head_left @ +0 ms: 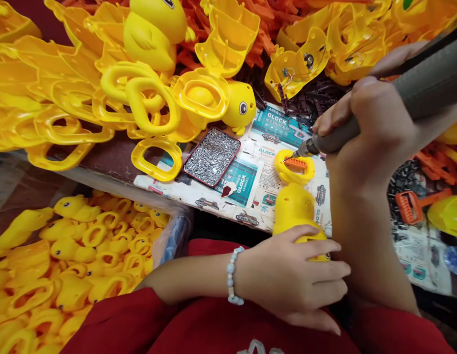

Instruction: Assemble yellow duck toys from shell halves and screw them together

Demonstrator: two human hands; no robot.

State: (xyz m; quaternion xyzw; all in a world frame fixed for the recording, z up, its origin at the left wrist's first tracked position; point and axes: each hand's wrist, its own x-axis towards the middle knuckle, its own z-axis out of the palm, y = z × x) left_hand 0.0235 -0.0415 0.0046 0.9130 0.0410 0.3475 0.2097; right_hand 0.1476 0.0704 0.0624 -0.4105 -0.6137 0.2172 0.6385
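Note:
My left hand [294, 278], with a beaded bracelet at its wrist, lies over a yellow plastic toy duck [294, 204] and holds it at the table's front edge. The duck's lower part is mostly hidden under the palm and fingers. Beyond its upper end is a yellow ring [312, 171] with an orange toothed piece [296, 165] in its opening; whether ring and duck are joined, I cannot tell. My right hand [379, 128] grips a grey electric screwdriver [427, 78] that slants down to the left. Its thin bit ends over the ring's left side.
A shallow tray of small screws [212, 156] sits on the printed cardboard [246, 209]. Yellow duck shells [228, 37] and loose rings [156, 158] are piled behind it. Dark small parts [333, 96] lie behind the screwdriver. A lined box of yellow duck pieces [172, 241] stands lower left.

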